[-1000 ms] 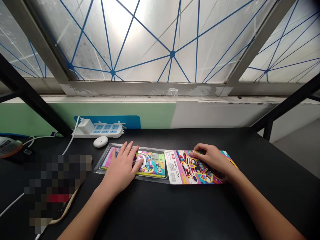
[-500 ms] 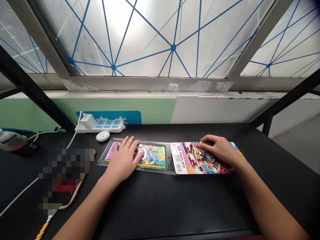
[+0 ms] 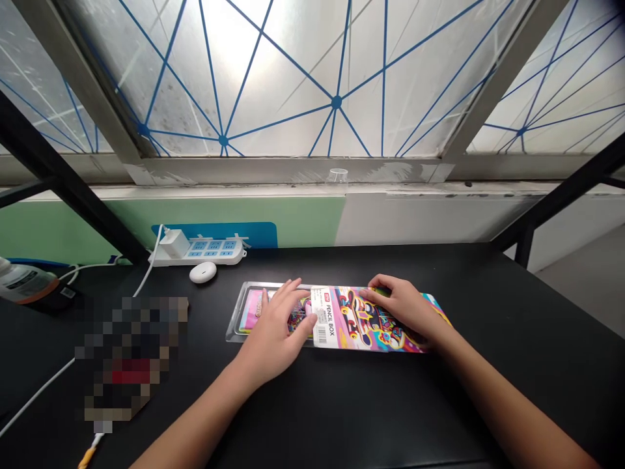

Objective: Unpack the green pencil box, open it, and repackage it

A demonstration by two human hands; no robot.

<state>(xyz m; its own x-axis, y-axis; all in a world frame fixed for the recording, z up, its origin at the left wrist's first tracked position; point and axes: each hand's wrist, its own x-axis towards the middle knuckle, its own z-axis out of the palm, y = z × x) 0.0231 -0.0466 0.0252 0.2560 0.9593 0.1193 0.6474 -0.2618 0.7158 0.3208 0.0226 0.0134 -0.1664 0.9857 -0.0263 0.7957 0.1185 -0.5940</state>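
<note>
A pencil box (image 3: 252,309) with a bright cartoon print lies inside a clear plastic tray (image 3: 235,330) on the black desk. My left hand (image 3: 279,332) rests on it with fingers spread, hiding much of its middle. Directly to the right is a colourful cardboard sleeve (image 3: 349,322), printed "PENCIL BOX" with a barcode; its left end overlaps the tray. Curved fingers of my right hand (image 3: 407,309) hold the sleeve near its upper edge and right part.
A white power strip (image 3: 215,251) with a plugged-in charger (image 3: 174,243) stands at the back left. Before it sits a white oval case (image 3: 202,272). Further left are a bottle (image 3: 24,283) and a pixelated item (image 3: 134,358) with cables. Black metal bars (image 3: 73,195) flank the desk.
The tray and pencil box have shifted right under my left hand. My right hand and the sleeve have moved left, so more of the tray is covered.
</note>
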